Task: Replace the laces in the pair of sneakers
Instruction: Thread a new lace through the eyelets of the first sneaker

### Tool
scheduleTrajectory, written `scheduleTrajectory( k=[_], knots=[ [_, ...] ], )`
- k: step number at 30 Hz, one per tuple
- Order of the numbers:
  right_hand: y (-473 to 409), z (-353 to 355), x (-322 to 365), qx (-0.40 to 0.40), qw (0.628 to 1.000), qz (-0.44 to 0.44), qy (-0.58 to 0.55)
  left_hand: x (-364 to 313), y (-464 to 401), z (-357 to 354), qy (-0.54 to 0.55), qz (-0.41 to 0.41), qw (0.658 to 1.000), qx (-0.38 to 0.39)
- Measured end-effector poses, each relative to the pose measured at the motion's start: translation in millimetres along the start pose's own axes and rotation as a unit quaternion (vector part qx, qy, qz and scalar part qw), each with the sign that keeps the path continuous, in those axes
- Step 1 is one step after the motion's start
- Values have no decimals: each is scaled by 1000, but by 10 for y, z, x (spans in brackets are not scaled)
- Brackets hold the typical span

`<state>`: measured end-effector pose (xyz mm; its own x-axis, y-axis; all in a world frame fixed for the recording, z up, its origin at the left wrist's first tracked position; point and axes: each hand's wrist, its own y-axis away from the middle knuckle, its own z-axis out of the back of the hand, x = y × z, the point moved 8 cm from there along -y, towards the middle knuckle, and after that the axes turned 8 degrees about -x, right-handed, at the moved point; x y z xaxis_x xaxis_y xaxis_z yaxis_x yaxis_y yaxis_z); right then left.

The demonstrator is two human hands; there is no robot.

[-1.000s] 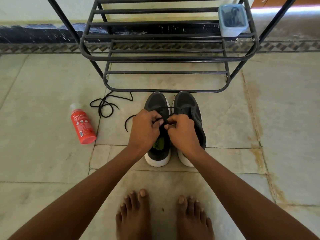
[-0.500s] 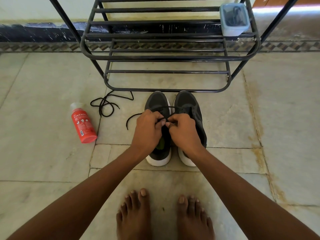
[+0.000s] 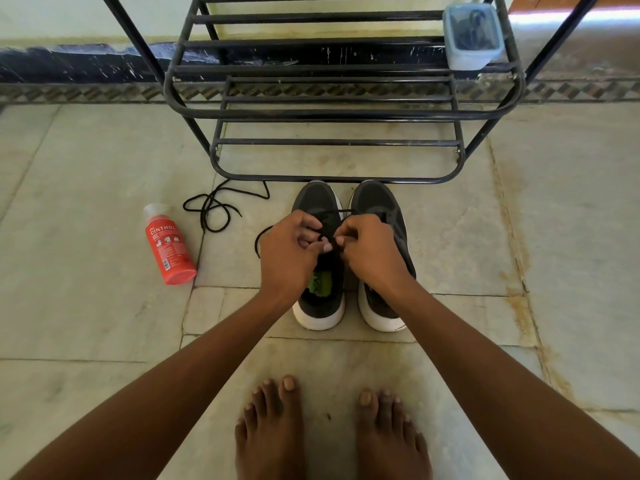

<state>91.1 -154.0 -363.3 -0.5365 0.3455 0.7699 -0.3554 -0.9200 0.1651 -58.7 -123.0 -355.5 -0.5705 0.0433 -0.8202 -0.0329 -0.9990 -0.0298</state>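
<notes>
Two dark grey sneakers with white soles stand side by side on the floor, toes toward the rack: the left sneaker and the right sneaker. My left hand and my right hand hover over the left sneaker's tongue area, both pinching a black lace that runs across the eyelets. One end of this lace curls out to the left of my left hand. A second loose black lace lies tangled on the floor further left.
A black metal shoe rack stands just behind the sneakers, with a pale blue plastic box on its right shelf. A red bottle lies on the floor at left. My bare feet are near the bottom edge.
Both hands stay over the left sneaker. My fingers have shifted slightly on the lace, and the left hand's fingers now spread a bit more toward the right hand.
</notes>
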Motion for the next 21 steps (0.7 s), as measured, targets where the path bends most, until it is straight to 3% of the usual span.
scheduleTrajectory(
  k=[2, 5, 7, 9, 10, 12, 13, 15, 16, 18, 21],
  knots=[
    [-28, 21, 41, 7, 999, 13, 29, 11, 5, 13, -3, -7, 1000, 6],
    [38, 194, 160, -85, 996, 36, 18, 69, 14, 59, -35, -17, 999, -8],
    [76, 355, 142, -139, 979, -8, -145, 127, 32, 93, -44, 0, 999, -18],
    [49, 380, 94, -103, 931, -79, -341, 150, 45, 126, -36, 12, 999, -20],
    [19, 412, 99, -82, 930, -80, -350, 157, 46, 139, -33, 19, 999, -19],
    [-65, 477, 181, -29, 990, 5, -138, 167, 41, 162, -22, 38, 999, -19],
    [-73, 454, 247, 15, 998, 61, 11, 163, 35, 176, -17, 43, 999, -21],
    [-34, 310, 265, 117, 960, 124, 222, 166, 27, 189, -16, 47, 998, -24],
    [-6, 268, 230, 155, 943, 123, 267, 180, 26, 184, -22, 51, 998, -20],
    [25, 309, 286, 157, 948, 132, 243, 198, 33, 171, -35, 57, 998, -3],
    [44, 603, 534, 63, 976, 190, 86, 176, 35, 183, -51, 46, 998, 5]
  ],
)
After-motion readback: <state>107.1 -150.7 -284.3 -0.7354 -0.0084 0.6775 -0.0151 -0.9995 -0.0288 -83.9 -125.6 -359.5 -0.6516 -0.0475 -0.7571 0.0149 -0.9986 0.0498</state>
